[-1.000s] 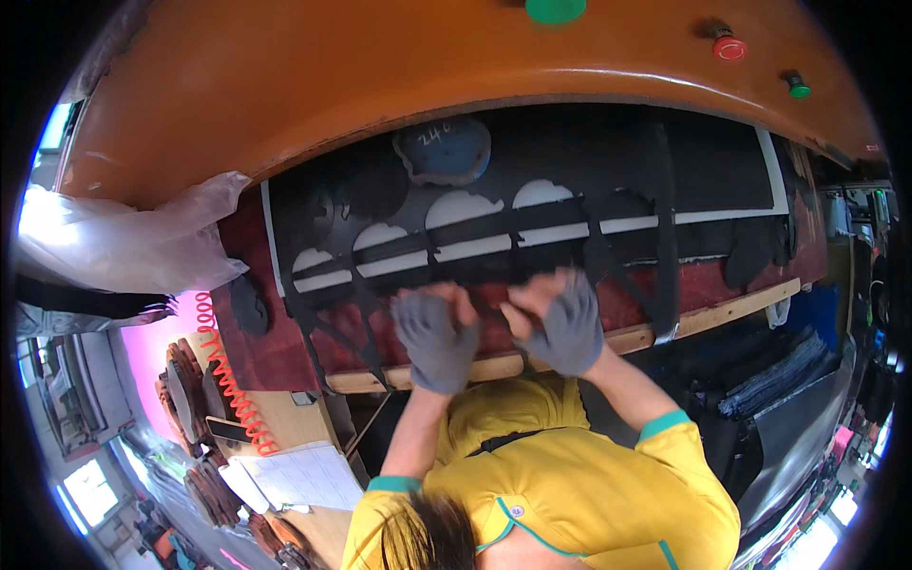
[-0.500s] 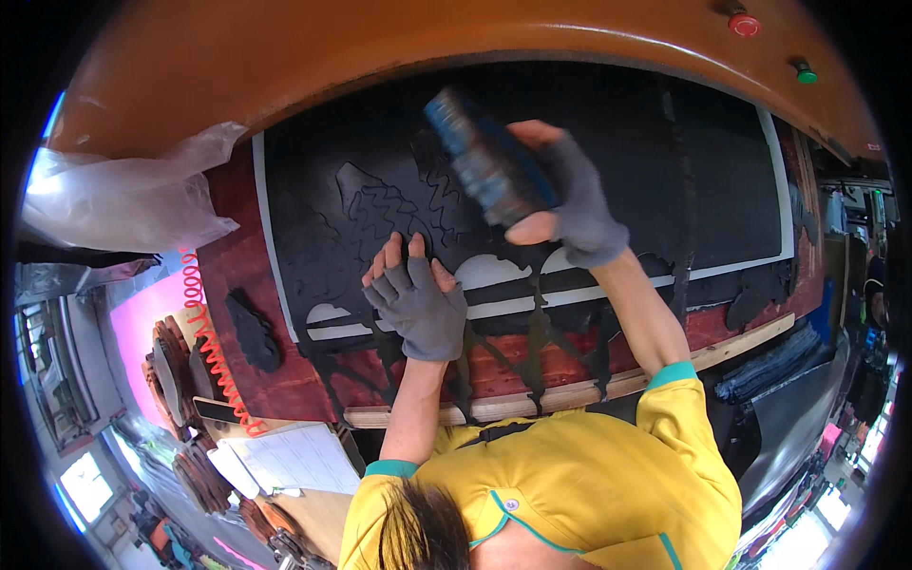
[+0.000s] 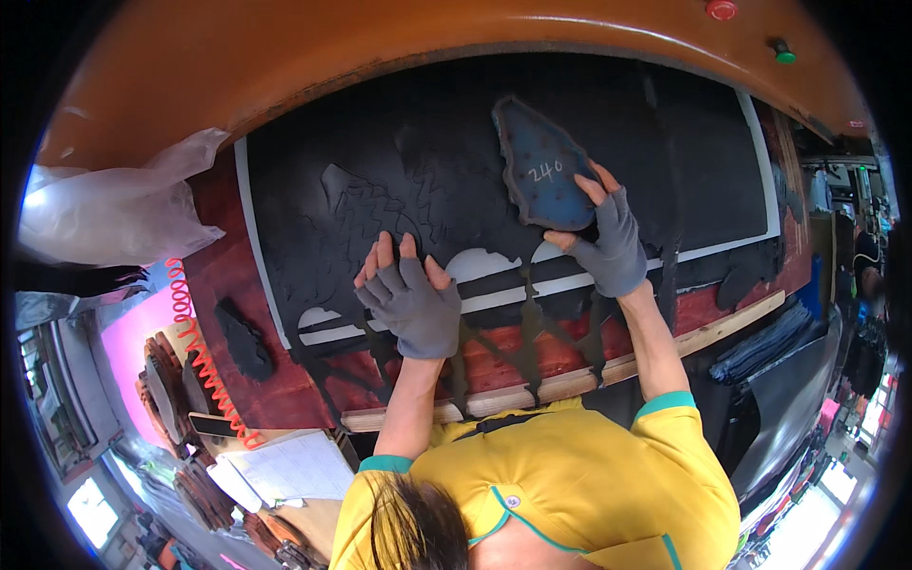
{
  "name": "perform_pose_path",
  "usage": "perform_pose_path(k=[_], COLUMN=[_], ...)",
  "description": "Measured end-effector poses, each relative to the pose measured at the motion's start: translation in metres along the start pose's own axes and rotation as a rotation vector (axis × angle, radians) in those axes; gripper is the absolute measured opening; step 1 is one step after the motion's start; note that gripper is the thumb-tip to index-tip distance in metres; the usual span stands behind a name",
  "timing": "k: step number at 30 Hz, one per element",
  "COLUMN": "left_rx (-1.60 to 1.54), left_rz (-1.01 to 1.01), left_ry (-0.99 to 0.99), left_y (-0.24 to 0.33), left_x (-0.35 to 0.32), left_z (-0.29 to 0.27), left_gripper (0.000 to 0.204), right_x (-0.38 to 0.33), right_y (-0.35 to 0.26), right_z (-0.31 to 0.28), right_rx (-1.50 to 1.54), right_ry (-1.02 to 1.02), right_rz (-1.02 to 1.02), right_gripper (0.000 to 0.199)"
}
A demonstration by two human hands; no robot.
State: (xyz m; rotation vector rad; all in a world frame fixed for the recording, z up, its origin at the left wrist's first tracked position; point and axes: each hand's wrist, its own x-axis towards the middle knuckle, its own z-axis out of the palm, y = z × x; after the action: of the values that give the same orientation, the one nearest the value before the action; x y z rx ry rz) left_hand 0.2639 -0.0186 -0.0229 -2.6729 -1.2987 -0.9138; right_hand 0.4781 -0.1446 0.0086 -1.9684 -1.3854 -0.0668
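A blue cutting die (image 3: 543, 197) with a jagged metal rim and chalk marks lies face up on the black sheet (image 3: 708, 157). My right hand (image 3: 613, 242), in a grey fingerless glove, grips its lower right edge, thumb below and fingers on top. My left hand (image 3: 411, 302), gloved alike, rests flat on the sheet's near part with its fingers stretched out. Just beyond those fingertips, zigzag cut outlines (image 3: 366, 204) show in the black material. Strips of cut-out waste (image 3: 527, 332) hang over the near edge.
An orange-brown machine beam (image 3: 380, 57) arches over the far side, with a red button (image 3: 722, 9) and a green one (image 3: 784, 52). Clear plastic (image 3: 114, 214), a red coiled hose (image 3: 195, 332) and papers (image 3: 294, 465) are at left. A black cut piece (image 3: 244, 339) lies on the red board.
My right hand has brought the cutting die rightward and turned it from on edge to flat on the sheet. My left hand stays in place on the sheet.
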Motion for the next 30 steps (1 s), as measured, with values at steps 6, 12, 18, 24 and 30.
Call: perform_pose_path(k=[6,12,18,24,30], left_rx=[-0.016,0.021,-0.156,0.076,-0.247], left_rz=[0.001,0.009,0.265,0.673,0.575], left_ry=[0.030,0.072,0.227,0.594,0.345], left_y=[-0.001,-0.007,0.034,0.127,0.095], left_x=[0.020,0.070,0.150,0.283,0.225], left_z=[0.016,0.046,0.031,0.033,0.056], left_gripper=[0.030,0.027,0.046,0.058,0.060], right_x=[0.014,0.083,0.043,-0.033,0.002], right_y=[0.036,0.051,0.020,0.017,0.036], right_z=[0.012,0.036,0.030,0.036,0.057], right_rx=[0.047,0.043,-0.036,-0.164,-0.153], right_ry=[-0.015,0.171,0.228,-0.140,-0.146], right_rz=[0.044,-0.097,-0.079,-0.251,-0.219], right_gripper=[0.085,0.090,0.072,0.024,0.026])
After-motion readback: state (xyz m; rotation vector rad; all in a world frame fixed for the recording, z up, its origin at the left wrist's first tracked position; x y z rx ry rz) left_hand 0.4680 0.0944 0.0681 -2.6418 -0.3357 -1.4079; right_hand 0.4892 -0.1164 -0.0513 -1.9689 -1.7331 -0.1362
